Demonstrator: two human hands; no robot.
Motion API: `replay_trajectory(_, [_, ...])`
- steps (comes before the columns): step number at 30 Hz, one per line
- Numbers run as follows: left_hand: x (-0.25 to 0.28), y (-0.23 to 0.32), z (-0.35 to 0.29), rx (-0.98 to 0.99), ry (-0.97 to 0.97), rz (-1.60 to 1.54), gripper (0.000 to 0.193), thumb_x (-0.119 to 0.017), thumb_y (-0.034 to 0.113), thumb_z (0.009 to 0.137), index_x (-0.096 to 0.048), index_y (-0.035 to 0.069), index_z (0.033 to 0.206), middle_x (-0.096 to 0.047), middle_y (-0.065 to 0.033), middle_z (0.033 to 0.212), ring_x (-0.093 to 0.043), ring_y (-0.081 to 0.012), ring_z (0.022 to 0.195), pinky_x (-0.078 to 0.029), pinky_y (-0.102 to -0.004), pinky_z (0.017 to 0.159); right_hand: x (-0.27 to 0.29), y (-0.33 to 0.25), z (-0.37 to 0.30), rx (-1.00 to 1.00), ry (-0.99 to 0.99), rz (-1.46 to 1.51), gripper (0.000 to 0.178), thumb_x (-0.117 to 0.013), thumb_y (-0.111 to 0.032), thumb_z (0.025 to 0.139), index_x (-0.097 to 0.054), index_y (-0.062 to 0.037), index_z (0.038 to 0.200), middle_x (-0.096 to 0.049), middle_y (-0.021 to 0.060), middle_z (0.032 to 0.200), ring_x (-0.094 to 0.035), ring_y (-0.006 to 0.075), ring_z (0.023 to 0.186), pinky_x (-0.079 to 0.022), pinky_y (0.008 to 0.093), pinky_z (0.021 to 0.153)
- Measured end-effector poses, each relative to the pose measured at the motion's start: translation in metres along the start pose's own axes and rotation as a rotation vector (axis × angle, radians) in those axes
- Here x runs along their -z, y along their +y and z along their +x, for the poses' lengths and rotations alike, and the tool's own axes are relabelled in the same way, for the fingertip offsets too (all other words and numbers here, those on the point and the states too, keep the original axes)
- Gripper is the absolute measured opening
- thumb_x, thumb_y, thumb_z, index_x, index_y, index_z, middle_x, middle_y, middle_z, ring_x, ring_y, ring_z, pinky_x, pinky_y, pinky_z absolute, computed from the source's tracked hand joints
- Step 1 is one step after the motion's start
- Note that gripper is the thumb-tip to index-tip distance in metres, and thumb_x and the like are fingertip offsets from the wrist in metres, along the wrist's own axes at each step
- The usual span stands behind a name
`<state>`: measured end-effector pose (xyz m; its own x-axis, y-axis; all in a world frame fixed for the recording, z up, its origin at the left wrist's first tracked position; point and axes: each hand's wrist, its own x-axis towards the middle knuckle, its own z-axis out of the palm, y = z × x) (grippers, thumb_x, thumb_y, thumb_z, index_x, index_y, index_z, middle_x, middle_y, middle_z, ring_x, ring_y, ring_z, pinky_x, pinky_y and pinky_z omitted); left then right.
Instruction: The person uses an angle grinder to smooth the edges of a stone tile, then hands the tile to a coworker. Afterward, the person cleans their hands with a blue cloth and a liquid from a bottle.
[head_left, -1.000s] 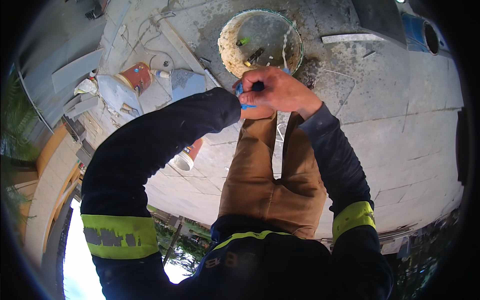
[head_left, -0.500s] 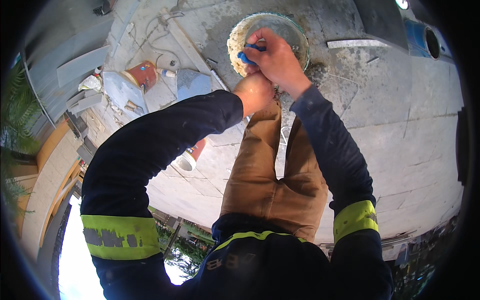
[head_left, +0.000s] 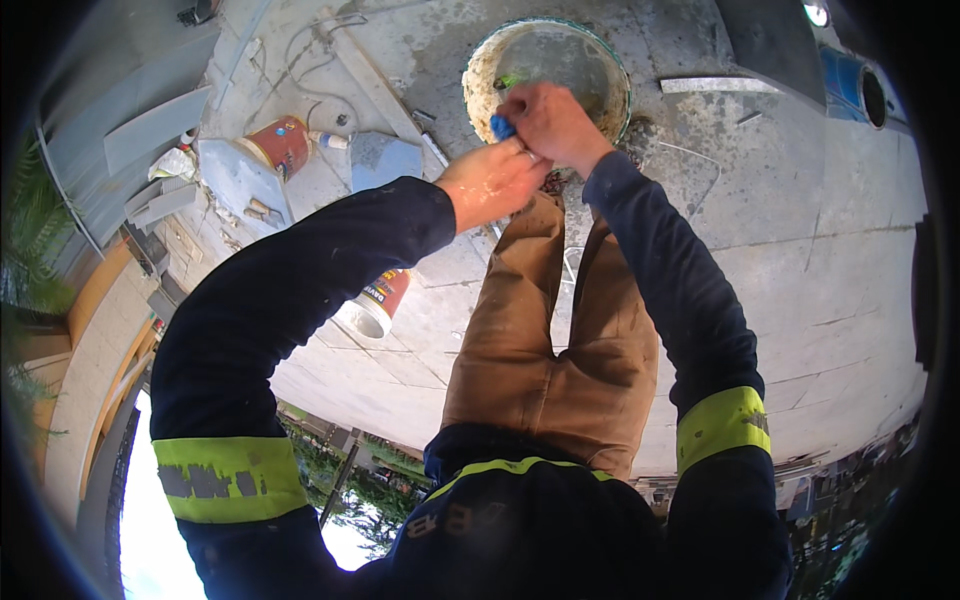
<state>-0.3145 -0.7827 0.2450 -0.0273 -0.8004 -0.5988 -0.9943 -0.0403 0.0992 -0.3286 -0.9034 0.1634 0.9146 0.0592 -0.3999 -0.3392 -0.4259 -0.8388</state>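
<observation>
My two hands meet in front of me, over the near rim of a round bucket (head_left: 628, 92) crusted with pale residue. A small crumpled blue thing, perhaps a cloth (head_left: 502, 127), shows between them. My right hand (head_left: 560, 122) is closed, with its curled fingers at the blue piece. From the left, my left hand (head_left: 492, 182) reaches in, wet or spattered on its back, its closed fingers pressed against the blue piece and the right hand. Their fingertips are partly hidden. Cloudy grey liquid seems to fill the bucket, and a small bright green thing (head_left: 508, 80) shows inside its left wall.
To the left lie a reddish bucket (head_left: 280, 146) on its side, grey boards (head_left: 385, 160) and a long plank (head_left: 375, 80). Another tipped bucket (head_left: 380, 300) is beside my left leg. A pale strip (head_left: 715, 86) and a blue drum (head_left: 850, 88) are at the far right.
My right hand has come down and nearer me, away from the bucket's middle. My left hand has shifted left and turned its back up. The green thing in the bucket has come into view.
</observation>
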Motion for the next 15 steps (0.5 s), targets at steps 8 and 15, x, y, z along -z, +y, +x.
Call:
replay_trajectory(8, [0.003,-0.018,-0.081,0.242,0.085,0.092,0.04,-0.049,0.014,0.084,-0.052,0.007,0.124,-0.045,-0.0098,0.137,-0.037,-0.0237,0.131,-0.028,-0.0426,0.108,-0.004,0.054,-0.009,0.132,0.406,-0.144,0.013,-0.051,-0.011,0.084,-0.063,-0.0075,0.088,-0.062,0.0155,0.091,-0.059,0.0366,0.084,-0.046,0.0464,0.073])
replay_trajectory(15, [-0.098,-0.001,-0.171,0.628,0.458,-0.728,0.011,-0.051,0.011,0.082,-0.059,0.005,0.078,-0.059,-0.0176,0.078,-0.056,-0.0398,0.073,-0.045,-0.0487,0.064,0.058,0.108,-0.292,-0.572,0.478,-0.292,0.021,-0.053,-0.019,0.081,-0.065,-0.0084,0.067,-0.061,0.0087,0.057,-0.061,0.024,0.053,-0.049,0.036,0.052])
